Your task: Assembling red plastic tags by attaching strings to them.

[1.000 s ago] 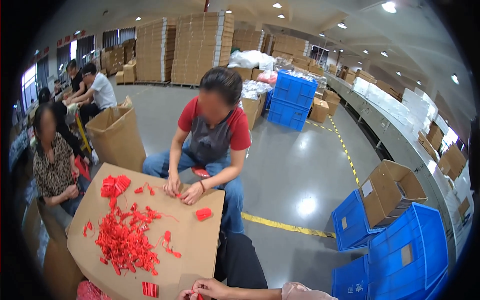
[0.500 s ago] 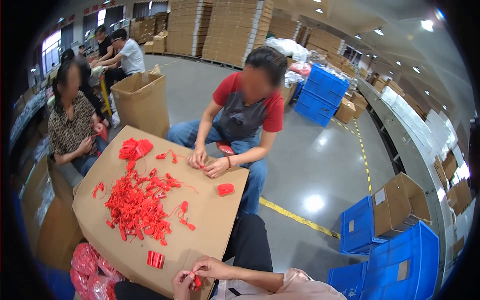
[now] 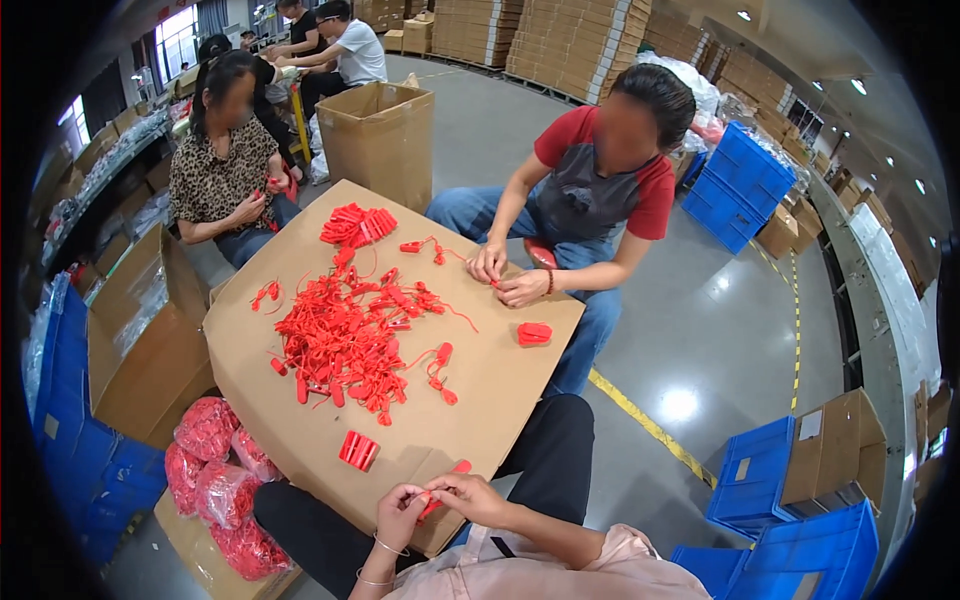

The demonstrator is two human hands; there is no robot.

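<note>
Both of my hands meet over the near edge of the cardboard tabletop (image 3: 500,395). My left hand (image 3: 398,518) pinches a small red plastic piece (image 3: 431,506), which looks to have a cord. From the other side, my right hand (image 3: 477,499) closes its fingertips on the same piece; a red end pokes out above these fingers. How the cord runs between the fingertips is too small to make out. Just beyond my left hand lies a neat row of red pieces (image 3: 358,450). A large tangled heap of red corded pieces (image 3: 345,335) covers the middle of the tabletop.
Across the table a co-worker in a red-sleeved shirt (image 3: 600,190) handles a red piece; another (image 3: 225,165) sits far left. Clear bags of red pieces (image 3: 225,495) lie by my left knee. Blue crates (image 3: 755,465) and an open carton (image 3: 835,450) stand right.
My view has swung left and down, so the table appears farther right and higher. My hands stay together on the red piece, which now shows a tip above the right fingers.
</note>
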